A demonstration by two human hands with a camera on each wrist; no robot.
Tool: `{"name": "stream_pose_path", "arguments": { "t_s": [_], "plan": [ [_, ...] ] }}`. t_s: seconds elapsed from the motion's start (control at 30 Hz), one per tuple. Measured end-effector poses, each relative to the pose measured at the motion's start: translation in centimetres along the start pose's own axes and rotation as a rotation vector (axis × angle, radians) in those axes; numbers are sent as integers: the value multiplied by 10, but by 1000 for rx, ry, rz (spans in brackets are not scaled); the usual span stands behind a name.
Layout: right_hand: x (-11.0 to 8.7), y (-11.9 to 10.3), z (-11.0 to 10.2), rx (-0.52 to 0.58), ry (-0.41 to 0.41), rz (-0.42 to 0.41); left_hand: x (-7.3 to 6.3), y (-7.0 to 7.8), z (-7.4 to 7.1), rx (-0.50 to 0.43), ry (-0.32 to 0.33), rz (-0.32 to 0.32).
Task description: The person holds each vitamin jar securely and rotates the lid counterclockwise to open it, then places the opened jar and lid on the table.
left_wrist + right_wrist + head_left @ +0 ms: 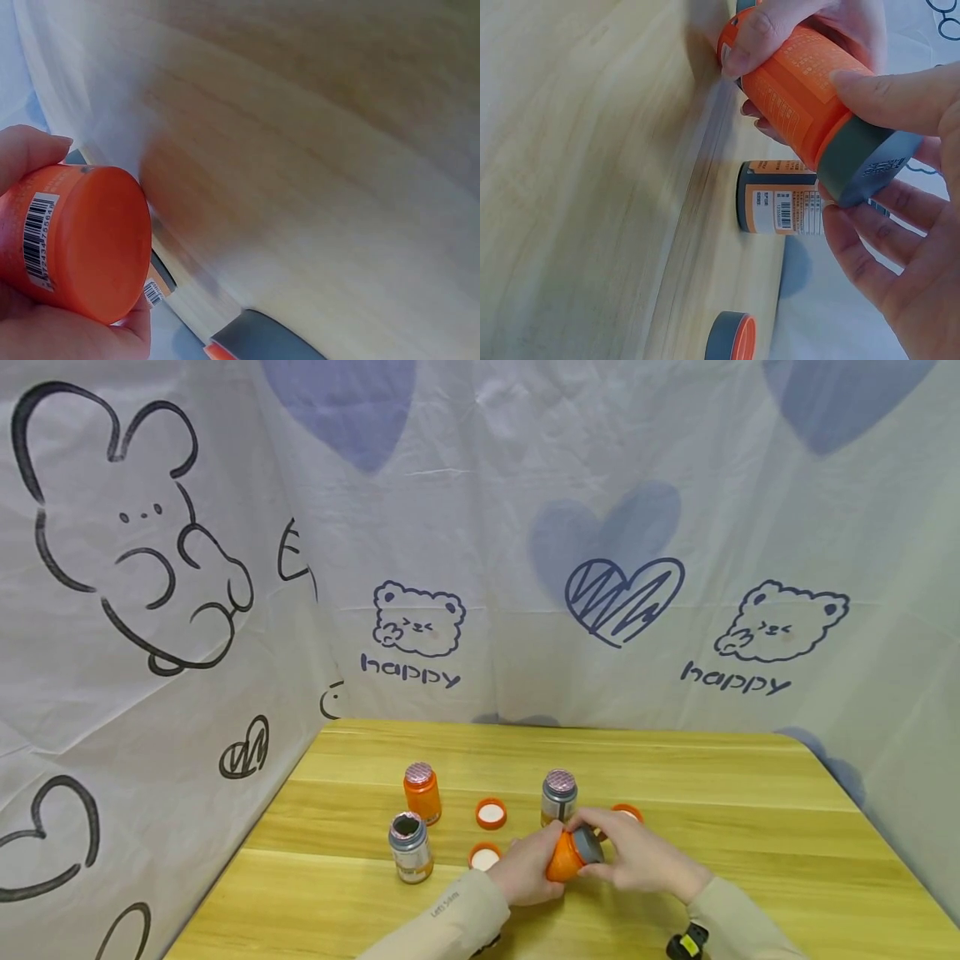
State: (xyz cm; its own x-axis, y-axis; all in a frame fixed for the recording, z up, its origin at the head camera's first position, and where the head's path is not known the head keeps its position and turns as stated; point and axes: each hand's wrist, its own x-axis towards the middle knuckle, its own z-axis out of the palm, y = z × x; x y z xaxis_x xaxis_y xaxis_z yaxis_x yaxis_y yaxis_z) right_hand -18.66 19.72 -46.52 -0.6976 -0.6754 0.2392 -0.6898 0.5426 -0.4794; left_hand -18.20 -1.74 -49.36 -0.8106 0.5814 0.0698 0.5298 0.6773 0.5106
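My left hand (531, 865) grips an orange bottle (564, 858) round its body, tilted over the table. The bottle's orange base (109, 244) faces the left wrist camera. At its other end, the fingers and thumb of my right hand (637, 853) pinch the grey screw cap (587, 843), which sits on the bottle. In the right wrist view the cap (862, 161) lies between thumb and fingertips. Just behind the hands stands a grey bottle (559, 793) with a foil-sealed mouth.
To the left stand an orange bottle (422, 795) with a foil top and a grey bottle (411, 852) whose mouth is open. Upturned caps with orange rims lie nearby: one cap (491, 813) in the middle, another cap (484, 857) by my left hand, a third cap (628, 812) behind my right.
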Motion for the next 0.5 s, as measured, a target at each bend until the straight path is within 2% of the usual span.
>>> {"name": "stream_pose_path", "arguments": {
  "t_s": [0.27,0.5],
  "plan": [
    [1,-3,2,10,25,50,0,-1,1,-3,5,-2],
    [6,-6,7,91,38,196,2,-1,4,-3,-4,-16]
  ]
}}
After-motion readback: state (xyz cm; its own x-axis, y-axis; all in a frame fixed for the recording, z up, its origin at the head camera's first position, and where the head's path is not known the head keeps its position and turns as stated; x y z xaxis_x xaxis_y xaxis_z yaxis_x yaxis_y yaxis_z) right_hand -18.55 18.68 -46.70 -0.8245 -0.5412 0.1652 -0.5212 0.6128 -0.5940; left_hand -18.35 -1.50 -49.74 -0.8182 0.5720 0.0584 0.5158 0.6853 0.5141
